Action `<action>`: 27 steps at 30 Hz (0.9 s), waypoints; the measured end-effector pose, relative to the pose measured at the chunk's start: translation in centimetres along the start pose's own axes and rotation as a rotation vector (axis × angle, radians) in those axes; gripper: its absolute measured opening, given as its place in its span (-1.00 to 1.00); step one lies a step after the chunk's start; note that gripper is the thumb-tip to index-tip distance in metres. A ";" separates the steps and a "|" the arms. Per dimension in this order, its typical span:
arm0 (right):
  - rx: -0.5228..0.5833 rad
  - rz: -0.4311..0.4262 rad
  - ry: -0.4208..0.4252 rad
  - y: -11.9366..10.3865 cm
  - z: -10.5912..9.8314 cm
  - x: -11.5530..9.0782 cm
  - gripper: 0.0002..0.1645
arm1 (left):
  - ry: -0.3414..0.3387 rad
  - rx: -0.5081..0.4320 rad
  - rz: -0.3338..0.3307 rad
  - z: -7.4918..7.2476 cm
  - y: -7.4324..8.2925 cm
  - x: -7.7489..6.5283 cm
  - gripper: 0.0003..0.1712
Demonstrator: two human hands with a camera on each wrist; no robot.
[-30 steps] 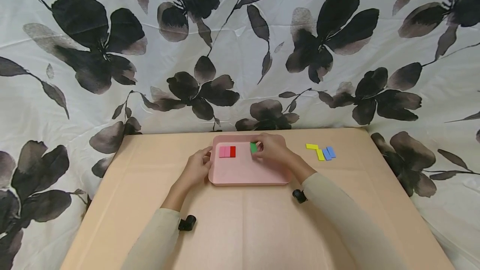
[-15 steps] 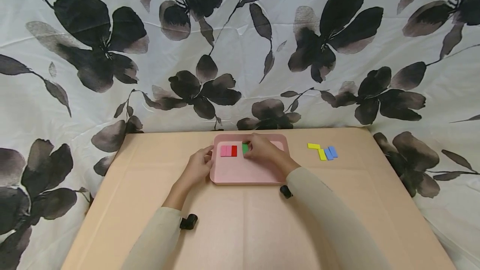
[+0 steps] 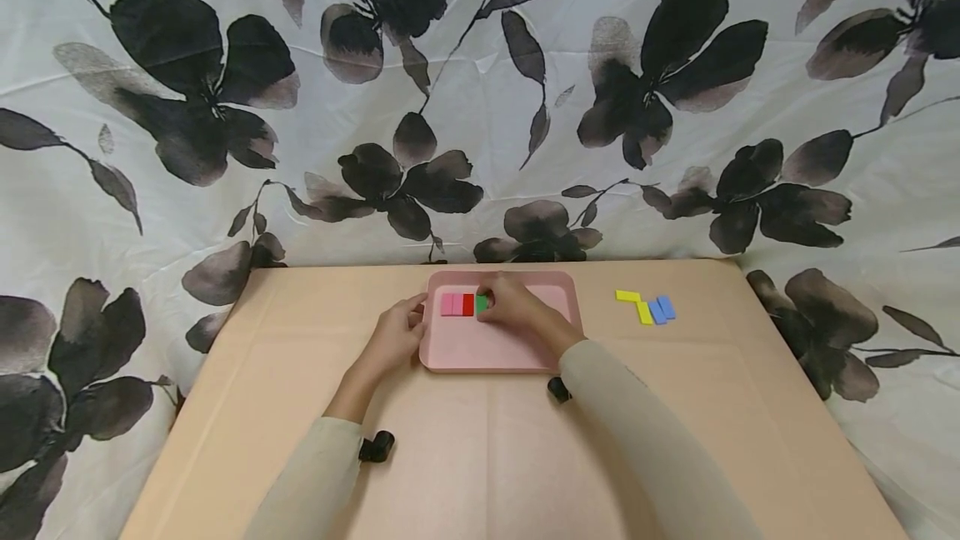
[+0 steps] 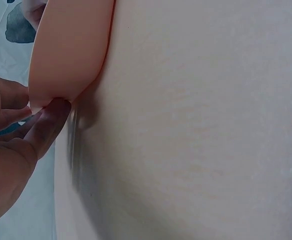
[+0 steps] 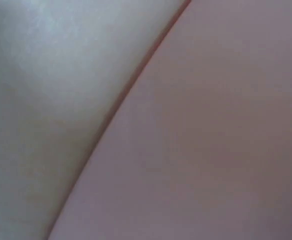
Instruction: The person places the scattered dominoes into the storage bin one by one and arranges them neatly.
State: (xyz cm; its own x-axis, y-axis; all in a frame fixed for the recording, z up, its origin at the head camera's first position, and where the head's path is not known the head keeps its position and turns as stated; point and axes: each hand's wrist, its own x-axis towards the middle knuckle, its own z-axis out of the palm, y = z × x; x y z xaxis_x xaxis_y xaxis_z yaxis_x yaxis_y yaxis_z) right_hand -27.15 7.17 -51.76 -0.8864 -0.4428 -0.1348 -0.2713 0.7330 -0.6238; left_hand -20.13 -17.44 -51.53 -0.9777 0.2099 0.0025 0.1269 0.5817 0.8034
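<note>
A shallow pink tray lies on the table. Inside it two pink tiles and a red tile stand side by side in a row. My right hand pinches a green tile over the tray, just right of the red one with a narrow gap; the fingers cover part of it. At the tray's left edge my left hand grips the rim; the left wrist view shows its thumb and fingers on the tray wall. The right wrist view shows only the tray and tabletop.
Two yellow tiles and two blue tiles lie on the tan table to the right of the tray. Behind the table hangs a white cloth with dark flowers.
My right hand has moved left across the tray with the green tile, bringing it close to the red tile. The left hand has stayed at the tray's edge.
</note>
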 end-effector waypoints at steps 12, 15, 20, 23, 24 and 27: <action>0.003 0.030 0.018 -0.1 0.4 -0.2 -0.50 | -0.002 -0.005 0.011 0.1 0.0 0.0 -0.36; 0.006 0.033 0.020 -0.3 0.4 -0.2 -0.49 | 0.000 -0.010 0.010 0.1 0.0 0.0 -0.36; 0.008 0.037 0.023 -0.3 0.5 -0.2 -0.50 | 0.005 -0.013 0.013 0.1 0.0 0.0 -0.36; 0.002 0.033 0.023 -0.3 0.5 -0.2 -0.49 | 0.004 -0.011 0.007 0.1 0.0 0.0 -0.35; 0.000 0.033 0.022 -0.3 0.5 -0.2 -0.48 | 0.003 -0.010 0.004 0.1 -0.1 0.0 -0.34; -0.012 0.033 0.021 -0.3 0.5 -0.1 -0.46 | 0.000 -0.011 0.001 0.1 -0.1 0.0 -0.34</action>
State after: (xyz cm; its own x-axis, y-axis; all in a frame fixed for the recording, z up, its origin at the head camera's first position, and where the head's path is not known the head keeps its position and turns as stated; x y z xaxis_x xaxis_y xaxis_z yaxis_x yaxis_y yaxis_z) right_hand -26.76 6.76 -51.97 -0.9025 -0.4074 -0.1394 -0.2459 0.7534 -0.6098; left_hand -20.13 -17.41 -51.66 -0.9777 0.2101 0.0030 0.1256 0.5726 0.8101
